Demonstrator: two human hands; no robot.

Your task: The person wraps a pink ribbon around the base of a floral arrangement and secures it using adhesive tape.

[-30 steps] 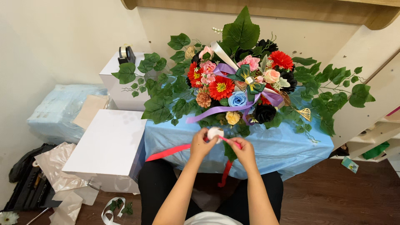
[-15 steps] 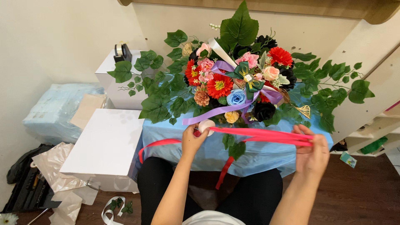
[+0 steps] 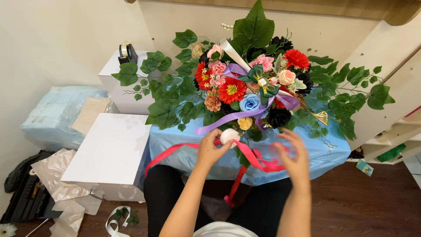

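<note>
**Two hands on one red ribbon, front of flower arrangement**

Left hand (image 3: 209,151): grip closed, pinching the red ribbon (image 3: 252,158) right under a small white ball (image 3: 229,135) at the near edge of the arrangement. Thumb and forefinger touch the ribbon; the ball sits just above the fingertips.

Right hand (image 3: 294,159): motion-blurred, fingers spread, ribbon loops bunched in front of the palm. Can't tell if the grip is actually closed on it.

Ribbon: one piece. One run arcs left from the left hand along the front of the blue cloth (image 3: 302,151), another tail hangs down between the knees toward the floor.

Flower arrangement (image 3: 250,87): one, on the cloth-covered worktop, ringed by green ivy leaves. Count: three red blooms, one blue rose, about four pink, at least two black, one green bow at centre, one lilac ribbon (image 3: 228,123) draped across the front.

Left of it: two white boxes — larger one (image 3: 109,149) near, smaller one (image 3: 115,85) behind, with one tape dispenser (image 3: 127,53) on top.
</note>
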